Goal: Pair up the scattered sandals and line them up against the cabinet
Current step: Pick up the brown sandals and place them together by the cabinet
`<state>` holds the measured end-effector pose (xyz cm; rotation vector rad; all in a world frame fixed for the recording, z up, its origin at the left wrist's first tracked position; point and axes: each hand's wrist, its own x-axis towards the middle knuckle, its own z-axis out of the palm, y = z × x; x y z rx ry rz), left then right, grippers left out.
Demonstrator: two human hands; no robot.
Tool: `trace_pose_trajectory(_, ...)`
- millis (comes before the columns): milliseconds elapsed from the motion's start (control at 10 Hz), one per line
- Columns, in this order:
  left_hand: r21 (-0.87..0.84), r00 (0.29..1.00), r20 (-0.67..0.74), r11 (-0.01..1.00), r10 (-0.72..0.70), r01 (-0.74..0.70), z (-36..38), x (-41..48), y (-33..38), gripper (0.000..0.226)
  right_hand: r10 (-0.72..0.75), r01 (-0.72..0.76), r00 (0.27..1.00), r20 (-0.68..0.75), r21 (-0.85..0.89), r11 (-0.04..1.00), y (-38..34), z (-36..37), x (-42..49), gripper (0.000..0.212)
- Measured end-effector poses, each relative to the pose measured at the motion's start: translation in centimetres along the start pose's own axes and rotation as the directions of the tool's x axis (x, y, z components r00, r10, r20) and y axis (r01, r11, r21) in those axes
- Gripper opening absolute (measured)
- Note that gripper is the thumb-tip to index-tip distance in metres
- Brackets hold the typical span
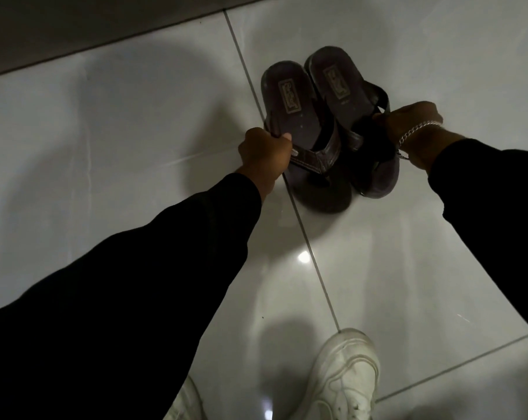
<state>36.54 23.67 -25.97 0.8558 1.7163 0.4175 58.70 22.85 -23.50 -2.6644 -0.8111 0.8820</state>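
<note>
Two dark brown sandals lie side by side on the white floor tiles, heels pointing away from me toward the dark cabinet base [75,28] at the top left. My left hand [264,151] grips the left sandal [299,116] at its outer edge and strap. My right hand [414,128], with a silver chain bracelet on the wrist, pinches the strap of the right sandal [344,86]. The two sandals touch each other. The toe ends are partly hidden by straps and shadow.
Glossy white floor tiles [408,253] with grey grout lines fill the view. My two white sneakers [341,377] stand at the bottom edge. Black sleeves cover both arms.
</note>
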Motion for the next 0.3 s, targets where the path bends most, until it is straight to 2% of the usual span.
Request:
trace_pose_trajectory(100,0.025,1.0,0.003,0.999,0.029,-0.029,-0.6,-0.7,0.2,0.041,-0.033,0.033,0.999,0.006,-0.009,0.999,-0.3,0.1,-0.3,0.043)
trace_pose_trajectory(200,0.136,0.99,-0.015,0.982,0.137,-0.134,-2.1,-1.8,0.5,0.04,-0.128,0.126,0.991,-0.043,-0.04,0.991,-1.3,0.1,-1.8,0.041)
trace_pose_trajectory(300,0.218,0.975,-0.045,0.954,0.22,-0.205,-5.0,-3.8,1.2,0.039,-0.346,0.336,0.935,-0.081,-0.116,0.935,-3.5,-0.2,-5.1,0.047)
